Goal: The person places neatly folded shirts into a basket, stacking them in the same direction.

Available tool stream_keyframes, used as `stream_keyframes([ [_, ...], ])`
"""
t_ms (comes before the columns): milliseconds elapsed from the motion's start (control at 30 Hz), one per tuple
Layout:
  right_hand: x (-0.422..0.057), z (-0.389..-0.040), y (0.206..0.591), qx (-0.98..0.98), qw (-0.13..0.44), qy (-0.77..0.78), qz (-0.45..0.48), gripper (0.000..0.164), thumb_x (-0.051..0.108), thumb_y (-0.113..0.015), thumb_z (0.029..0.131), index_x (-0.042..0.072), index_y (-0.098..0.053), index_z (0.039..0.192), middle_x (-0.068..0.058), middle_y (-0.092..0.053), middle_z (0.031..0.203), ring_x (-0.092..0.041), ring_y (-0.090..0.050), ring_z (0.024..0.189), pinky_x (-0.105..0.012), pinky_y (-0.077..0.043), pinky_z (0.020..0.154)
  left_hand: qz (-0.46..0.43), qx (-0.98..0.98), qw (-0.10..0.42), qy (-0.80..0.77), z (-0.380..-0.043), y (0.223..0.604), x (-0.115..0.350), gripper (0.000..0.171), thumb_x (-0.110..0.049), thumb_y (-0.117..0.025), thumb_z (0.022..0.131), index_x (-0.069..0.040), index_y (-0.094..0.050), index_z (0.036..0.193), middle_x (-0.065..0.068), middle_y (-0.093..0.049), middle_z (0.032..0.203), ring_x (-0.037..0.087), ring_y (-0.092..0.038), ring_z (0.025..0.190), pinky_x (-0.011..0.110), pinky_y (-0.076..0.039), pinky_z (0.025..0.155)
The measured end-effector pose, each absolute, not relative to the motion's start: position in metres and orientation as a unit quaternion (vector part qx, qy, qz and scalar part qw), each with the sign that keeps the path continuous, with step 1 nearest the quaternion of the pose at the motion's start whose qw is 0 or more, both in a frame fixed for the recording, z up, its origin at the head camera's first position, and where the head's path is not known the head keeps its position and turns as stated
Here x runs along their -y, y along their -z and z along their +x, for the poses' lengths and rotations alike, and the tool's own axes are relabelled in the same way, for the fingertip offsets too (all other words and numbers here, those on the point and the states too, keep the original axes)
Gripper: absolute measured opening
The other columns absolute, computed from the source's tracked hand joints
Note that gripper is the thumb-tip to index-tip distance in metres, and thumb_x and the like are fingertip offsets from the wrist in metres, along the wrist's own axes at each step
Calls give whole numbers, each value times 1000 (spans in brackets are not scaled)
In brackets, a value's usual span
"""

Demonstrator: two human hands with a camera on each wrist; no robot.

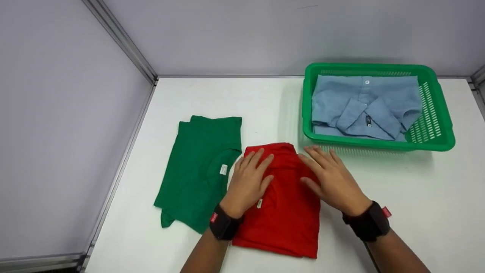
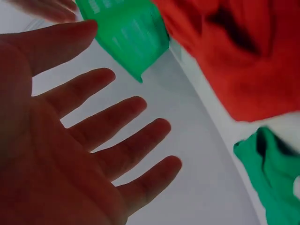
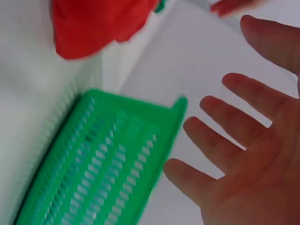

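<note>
- Across the middle of the bench [image 1: 401, 201], well forward of its rear edge: red garment [image 1: 290, 216], laid flat in a folded shape, pale neck tag [image 1: 259, 203] toward its left side.
- Above the left part of the red garment: left grip [image 1: 248, 180], fingers spread, nothing pinched.
- Above the right edge of the red garment, near the front left corner of the basket [image 1: 379, 145]: right grip [image 1: 333, 182], likewise spread and without cloth. In both wrist views, clear of the garment.
- Toward the left edge of the bench, just beside the red garment: green garment [image 1: 195, 167], flat, with uneven near corner.
- At the rear right corner of the bench: basket containing a folded blue shirt [image 1: 337, 94], collar toward the front rim.
- Step in hand, by judgement: folding or straightening of the red garment, apparently close to complete.
- Next move, by judgement: lower both grips to opposite sides of the garment, close fingers around all layers, and keep the folds aligned. For any transfer to the basket, lift above the front rim to avoid snagging.
</note>
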State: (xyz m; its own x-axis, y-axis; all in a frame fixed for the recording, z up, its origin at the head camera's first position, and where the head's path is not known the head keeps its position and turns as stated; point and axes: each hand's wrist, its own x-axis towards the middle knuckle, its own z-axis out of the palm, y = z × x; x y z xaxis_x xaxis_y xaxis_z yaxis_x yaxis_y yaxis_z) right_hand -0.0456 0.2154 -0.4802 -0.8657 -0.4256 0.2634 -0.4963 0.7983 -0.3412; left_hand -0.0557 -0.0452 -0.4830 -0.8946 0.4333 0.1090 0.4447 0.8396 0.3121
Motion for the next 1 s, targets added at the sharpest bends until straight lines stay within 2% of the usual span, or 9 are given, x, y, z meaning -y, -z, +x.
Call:
stream_keyframes([
  [167,-197,-68,497,939,11,-155,306,68,29,-81,94,10,-54,154,-17,-55,158,-43,-49,148,-70,-31,122,-230,965,-47,112,-23,497,38,59,-42,-68,102,-20,-54,155,11,-53,160,32,-53,145,55,-44,119],
  [300,-185,-79,508,933,-28,-135,332,68,29,-79,95,12,-53,155,-15,-54,159,-42,-46,151,-69,-32,123,-228,966,-93,75,0,503,30,60,-49,-66,102,-20,-56,153,10,-53,159,32,-52,144,54,-47,116],
  [433,-173,-87,512,926,-53,-128,352,64,28,-76,98,14,-53,156,-16,-52,160,-42,-44,152,-65,-32,125,-231,957,-162,61,16,504,20,65,-54,-66,101,-23,-52,156,9,-47,164,35,-47,149,57,-50,113],
  [533,-165,-93,511,917,-68,-124,374,62,28,-75,98,15,-54,155,-17,-52,161,-44,-42,153,-65,-32,125,-224,954,-194,56,23,506,13,71,-57,-66,99,-27,-46,160,9,-41,169,41,-40,154,61,-51,111],
  [733,-158,-100,509,908,-98,-109,393,57,28,-73,100,17,-56,154,-18,-51,161,-47,-43,151,-66,-36,122,-211,954,-210,44,27,513,7,78,-59,-69,96,-35,-38,164,13,-33,172,47,-31,157,69,-49,109],
  [1000,-157,-104,514,909,-100,-111,390,56,34,-71,101,18,-58,153,-17,-51,161,-44,-45,151,-64,-37,122,-228,951,-201,46,23,513,13,75,-55,-70,97,-36,-40,163,15,-36,170,49,-34,155,70,-51,106],
])
